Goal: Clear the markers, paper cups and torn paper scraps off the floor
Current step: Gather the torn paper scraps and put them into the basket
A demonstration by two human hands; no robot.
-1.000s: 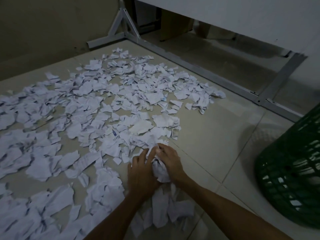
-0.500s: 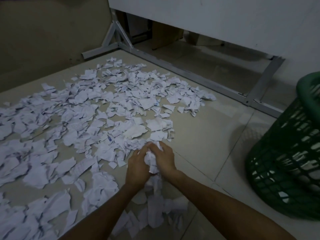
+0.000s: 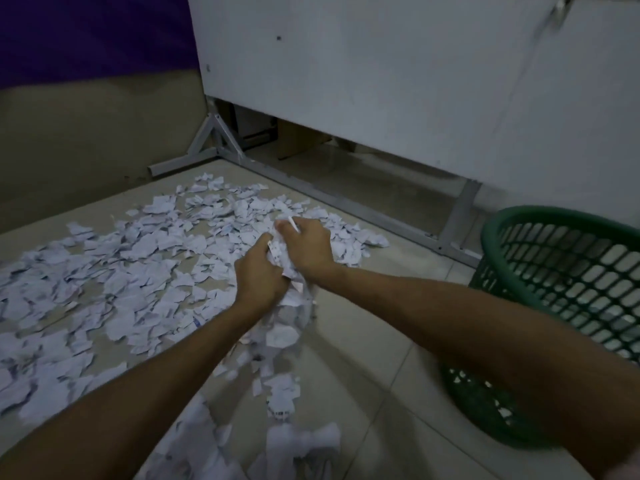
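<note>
Both hands, left hand [image 3: 258,275] and right hand [image 3: 308,247], clutch a wad of torn paper scraps [image 3: 289,289] beside the green mesh basket [image 3: 568,271].

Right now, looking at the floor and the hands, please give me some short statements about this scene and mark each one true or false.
1. Both hands, the left hand and the right hand, hold a bundle of paper scraps between them. True.
2. The green basket stands to the person's left. False: it stands to the right.
3. Many torn scraps still lie on the floor. True.
4. The basket is solid-walled. False: its wall is open mesh.
5. The bundle is over the basket. False: it is over the floor, beside it.
</note>
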